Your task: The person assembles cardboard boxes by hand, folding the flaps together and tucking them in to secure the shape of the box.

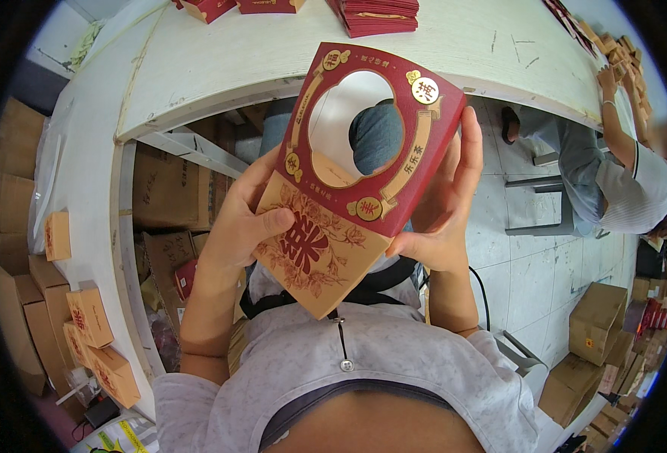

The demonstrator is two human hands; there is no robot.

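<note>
A red cardboard sleeve (421, 150) with an oval-like scalloped window is held over my lap, partly around a tan printed cardboard box (322, 255). The box sticks out of the sleeve's near end. My left hand (254, 215) grips the box, its thumb lying on the printed top face. My right hand (446, 209) holds the sleeve's right side, with the thumb at the near corner where sleeve and box meet and the fingers along the far right edge. The window shows part of the inside and my trouser leg behind.
A white table (226, 62) bears a stack of flat red sleeves (376, 17) and red-wrapped boxes (206, 8). Tan boxes (90, 317) stand at left. A co-worker (628, 175) sits at right. Cardboard cartons (596, 323) lie on the floor.
</note>
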